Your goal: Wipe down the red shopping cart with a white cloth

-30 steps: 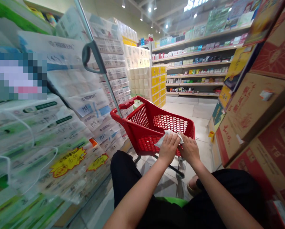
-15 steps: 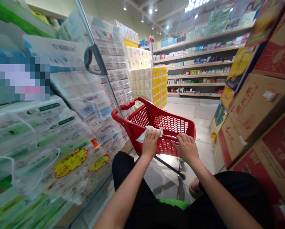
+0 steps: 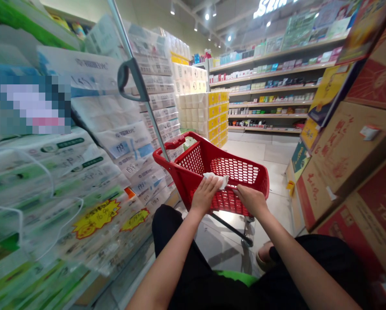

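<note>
A red plastic shopping basket cart (image 3: 231,170) stands in the aisle in front of my knees, tilted toward me. My left hand (image 3: 206,193) presses a white cloth (image 3: 216,178) flat against the near rim of the basket, fingers laid over it. My right hand (image 3: 251,199) grips the same rim just to the right of the cloth, fingers curled on the edge. The cart's metal pull handle (image 3: 132,77) rises up to the left. I sit low, black trousers in view.
Stacked packs of tissue paper (image 3: 83,172) wall the left side. Cardboard cartons (image 3: 350,150) are piled on the right. Shelves of goods (image 3: 264,86) stand across the aisle end, and yellow and white boxes (image 3: 205,114) are stacked beyond the cart. The tiled floor (image 3: 270,159) runs ahead.
My left hand slid the cloth leftward along the basket's near rim, then slightly back right. My right hand stayed on the rim. The view drifted a little.
</note>
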Tool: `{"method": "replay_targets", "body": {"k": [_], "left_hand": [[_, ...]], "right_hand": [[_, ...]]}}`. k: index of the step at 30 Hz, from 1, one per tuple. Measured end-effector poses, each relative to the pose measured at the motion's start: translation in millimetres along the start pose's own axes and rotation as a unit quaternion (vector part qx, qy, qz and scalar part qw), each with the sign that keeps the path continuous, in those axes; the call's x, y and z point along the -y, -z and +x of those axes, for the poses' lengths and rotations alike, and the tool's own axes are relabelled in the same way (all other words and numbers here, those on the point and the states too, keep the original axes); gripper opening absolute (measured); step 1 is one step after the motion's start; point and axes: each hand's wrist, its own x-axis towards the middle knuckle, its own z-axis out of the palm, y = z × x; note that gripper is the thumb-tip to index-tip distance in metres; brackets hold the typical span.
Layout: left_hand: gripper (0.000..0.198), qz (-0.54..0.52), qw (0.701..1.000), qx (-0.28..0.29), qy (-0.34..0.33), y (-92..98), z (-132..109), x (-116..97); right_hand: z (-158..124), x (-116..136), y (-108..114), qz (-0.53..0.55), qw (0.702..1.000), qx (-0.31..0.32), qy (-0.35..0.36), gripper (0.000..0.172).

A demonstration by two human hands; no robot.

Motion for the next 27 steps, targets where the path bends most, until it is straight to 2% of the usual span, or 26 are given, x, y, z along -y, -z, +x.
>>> {"method": "replay_targets", "body": {"k": [4,7,9,11,15,18,20,22,25,27], "left_hand": [[0.058,0.014,0.998,0.007,0.056,9.5,-10,38],[0.054,0.007,0.994,-0.004,0.105,10.0,-9,40],[0.053,0.000,0.992,-0.015,0.129,6.4,-5,26],[0.053,-0.010,0.991,-0.020,0.129,0.8,0,5],[0.055,-0.038,0.996,-0.026,0.080,-10.3,11,-43],[0.055,-0.039,0.998,-0.024,0.038,-10.7,14,-55],[0.055,-0.032,0.999,-0.012,0.006,-5.8,13,-44],[0.053,-0.023,1.000,-0.001,-0.004,0.9,8,-22],[0.049,-0.012,0.999,0.004,0.045,8.2,1,9],[0.047,-0.006,0.997,-0.001,0.082,8.0,0,16]], "right_hand": [[-1,3,-2,-0.011,1.000,-0.016,-0.005,0.038],[1,7,-3,-0.011,1.000,-0.014,-0.017,0.039],[2,10,-4,-0.008,1.000,-0.011,-0.020,0.040],[3,12,-4,-0.008,1.000,-0.012,-0.022,0.039],[2,13,-5,-0.010,0.999,-0.021,-0.021,0.036],[0,9,-4,0.001,0.999,-0.032,-0.009,0.035],[-2,6,-3,0.005,0.999,-0.035,-0.003,0.036],[-2,3,-2,0.000,0.999,-0.032,-0.004,0.038],[-2,4,0,-0.011,0.999,-0.026,-0.015,0.039],[0,9,1,-0.015,0.999,-0.019,-0.026,0.038]]}}
